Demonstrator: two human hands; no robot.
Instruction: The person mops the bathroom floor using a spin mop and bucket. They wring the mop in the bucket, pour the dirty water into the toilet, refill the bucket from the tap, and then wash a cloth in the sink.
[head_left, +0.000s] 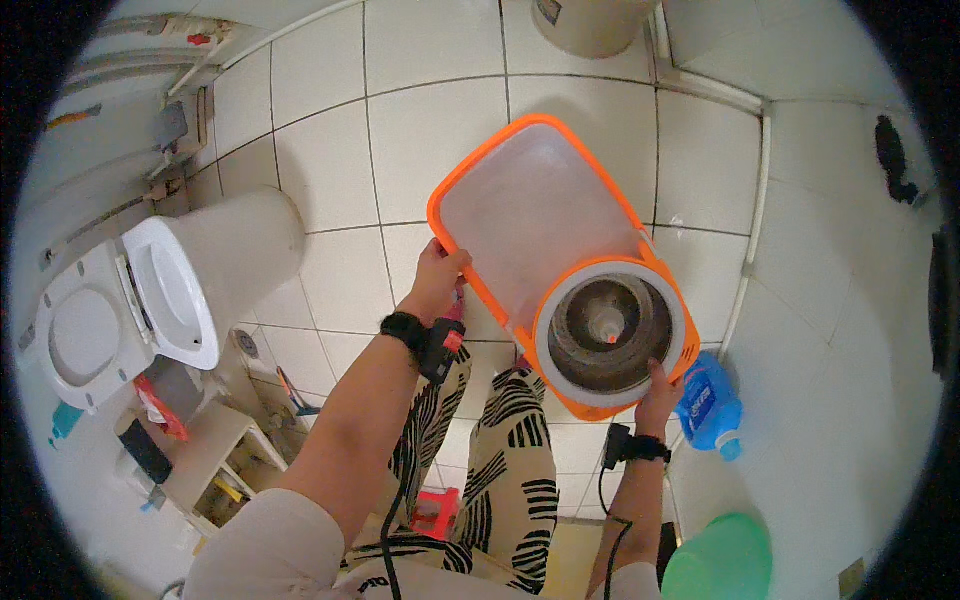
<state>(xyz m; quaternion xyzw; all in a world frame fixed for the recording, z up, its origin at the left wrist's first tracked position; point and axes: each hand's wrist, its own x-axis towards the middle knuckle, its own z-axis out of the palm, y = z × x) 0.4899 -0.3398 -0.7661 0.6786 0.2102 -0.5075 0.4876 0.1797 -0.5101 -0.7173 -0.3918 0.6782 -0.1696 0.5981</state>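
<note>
A spin mop bucket (540, 217) with an orange rim is held before me, tilted askew to the floor tiles. Its wide part looks pale grey inside; whether that is cloudy water or the bare bottom, I cannot tell. At the near right end sits the round metal spin basket (577, 360), with a light grey collar and an orange-tipped centre post. My left hand (439, 277) grips the bucket's left rim, thumb on top. On the near right edge, beside the basket, my right hand (660, 396) holds the rim with its thumb over the collar.
Left stands a white toilet (176, 292), its lid up, and a small shelf (217, 450). A blue detergent bottle (709, 405) is right of the bucket, near a green plastic container (720, 559). A beige bin (592, 30) stands ahead; a red stool (435, 514) is behind my legs.
</note>
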